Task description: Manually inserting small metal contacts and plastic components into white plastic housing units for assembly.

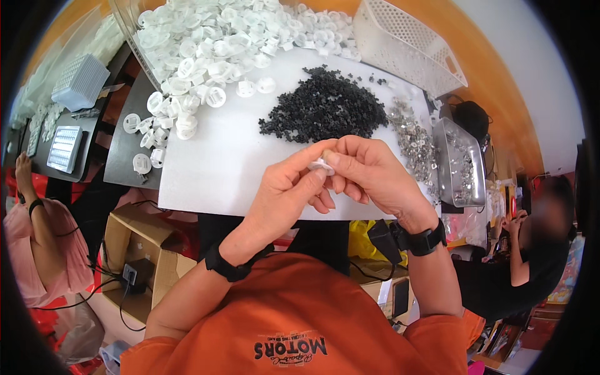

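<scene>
Hands — left (pixel 284 190) and right (pixel 369 172) — pinch one white disc (pixel 322 165) together, raised close for fitting, just below the black heap (pixel 325 109).

A brown cardboard box (pixel 140 240), open on top, stands on the floor under the left edge of the white table (pixel 212 169). Right of this box, under the same table, lies a crumpled yellow bag (pixel 362 240).
</scene>
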Available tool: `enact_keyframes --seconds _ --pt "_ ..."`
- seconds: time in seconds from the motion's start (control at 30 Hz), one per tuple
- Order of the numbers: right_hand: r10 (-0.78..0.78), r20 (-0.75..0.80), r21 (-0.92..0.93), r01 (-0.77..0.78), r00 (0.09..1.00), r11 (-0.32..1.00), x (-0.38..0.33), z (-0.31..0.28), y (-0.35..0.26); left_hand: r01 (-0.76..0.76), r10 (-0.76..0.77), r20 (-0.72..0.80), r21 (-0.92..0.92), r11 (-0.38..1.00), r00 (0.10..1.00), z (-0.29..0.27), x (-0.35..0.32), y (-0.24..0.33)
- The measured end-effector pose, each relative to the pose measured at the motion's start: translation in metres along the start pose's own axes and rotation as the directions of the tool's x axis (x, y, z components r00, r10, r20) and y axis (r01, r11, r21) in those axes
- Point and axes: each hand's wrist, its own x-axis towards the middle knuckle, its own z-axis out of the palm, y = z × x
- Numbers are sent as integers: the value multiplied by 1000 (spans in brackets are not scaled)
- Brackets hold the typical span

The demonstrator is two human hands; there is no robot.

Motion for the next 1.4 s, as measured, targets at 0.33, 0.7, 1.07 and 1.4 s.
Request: enact_keyframes --seconds 0.33,0.7,1.07,1.4 --pt "-298 -122 -189 273 947 943 -14 -1 28 96 -96 32 31 995 995 4 1 5" --pt "-152 -229 135 186 962 973 -24 6 34 70 -72 55 40 997 996 1 1 5" --pt "-183 -213 25 193 960 981 -27 3 43 17 -24 91 81 997 996 -2 2 -2" --pt "-149 -217 -39 144 965 989 -26 -15 36 117 -112 103 -40 992 988 -5 6 3"
